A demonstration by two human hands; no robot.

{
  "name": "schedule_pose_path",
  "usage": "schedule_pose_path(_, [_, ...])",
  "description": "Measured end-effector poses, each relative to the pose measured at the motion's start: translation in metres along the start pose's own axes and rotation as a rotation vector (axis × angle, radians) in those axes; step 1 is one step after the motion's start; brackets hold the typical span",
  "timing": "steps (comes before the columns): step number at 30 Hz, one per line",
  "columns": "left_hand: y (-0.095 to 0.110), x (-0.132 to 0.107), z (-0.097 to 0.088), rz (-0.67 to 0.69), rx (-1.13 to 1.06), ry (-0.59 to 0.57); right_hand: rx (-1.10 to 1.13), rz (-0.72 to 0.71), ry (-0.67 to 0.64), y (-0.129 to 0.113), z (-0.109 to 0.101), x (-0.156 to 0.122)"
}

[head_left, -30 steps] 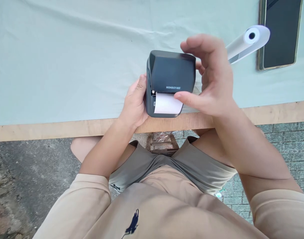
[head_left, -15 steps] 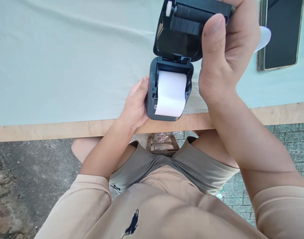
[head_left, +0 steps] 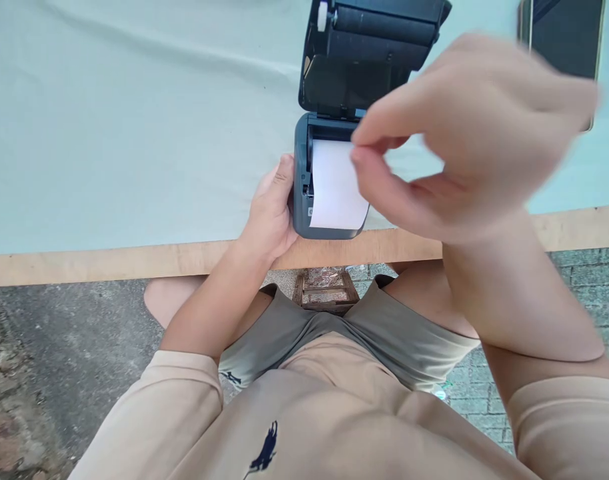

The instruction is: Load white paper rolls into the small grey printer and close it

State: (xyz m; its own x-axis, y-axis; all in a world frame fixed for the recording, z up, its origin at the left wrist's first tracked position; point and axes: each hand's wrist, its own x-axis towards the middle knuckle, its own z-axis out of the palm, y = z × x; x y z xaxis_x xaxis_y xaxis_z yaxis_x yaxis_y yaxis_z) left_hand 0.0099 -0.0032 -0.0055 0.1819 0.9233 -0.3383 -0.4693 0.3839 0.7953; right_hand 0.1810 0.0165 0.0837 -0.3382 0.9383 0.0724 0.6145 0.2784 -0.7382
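Note:
A small dark label printer [head_left: 300, 180] is held by its left side in my left hand [head_left: 270, 210], thumb along the edge. Its black lid [head_left: 357, 83] stands raised at the far side, showing a roller with a white end knob. A strip of white paper [head_left: 337, 187] lies over the roll compartment and reaches the printer's near edge. My right hand [head_left: 454, 140], blurred by motion, hovers over the paper's right edge. Its thumb and index fingertips are curled towards each other with a narrow gap, and nothing shows between them. The printer's right side is hidden behind this hand.
A pale blue-green cover [head_left: 134, 133] lies over the table, with a bare wooden front edge [head_left: 109, 261]. At the far right a dark phone-like device [head_left: 567, 33] is partly covered by my right hand. A wooden stool-like frame [head_left: 327, 293] shows below the table.
My right hand has let go of the raised lid and moved down to the paper's right edge. The lid stays up. My left hand still holds the printer, almost unmoved.

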Motion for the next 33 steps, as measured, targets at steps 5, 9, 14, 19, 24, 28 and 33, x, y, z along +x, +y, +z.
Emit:
schedule_pose_path(5, [0.000, -0.001, 0.000, 0.018, -0.040, -0.045, -0.566, -0.032, -0.025, -0.005, -0.001, 0.002])
schedule_pose_path(9, [0.000, -0.002, 0.002, 0.011, -0.028, -0.033, -0.611, -0.099, -0.089, 0.002, 0.000, 0.000])
schedule_pose_path(14, [0.000, -0.002, 0.002, 0.005, -0.034, -0.029, -0.599, -0.139, -0.072, 0.005, 0.006, -0.003])
schedule_pose_path(19, [-0.002, 0.000, -0.001, 0.021, 0.004, -0.072, -0.688, 0.077, -0.133, -0.002, 0.010, 0.000])
schedule_pose_path(24, [-0.003, 0.001, -0.001, 0.019, 0.083, -0.033, -0.704, 0.056, -0.075, -0.013, 0.006, -0.001])
schedule_pose_path(28, [-0.003, 0.002, -0.002, 0.009, 0.071, -0.027, -0.541, -0.049, 0.060, -0.015, -0.009, -0.010])
schedule_pose_path(33, [-0.004, 0.003, -0.004, 0.038, 0.004, -0.047, 0.268, -0.040, 0.170, 0.010, -0.021, -0.025])
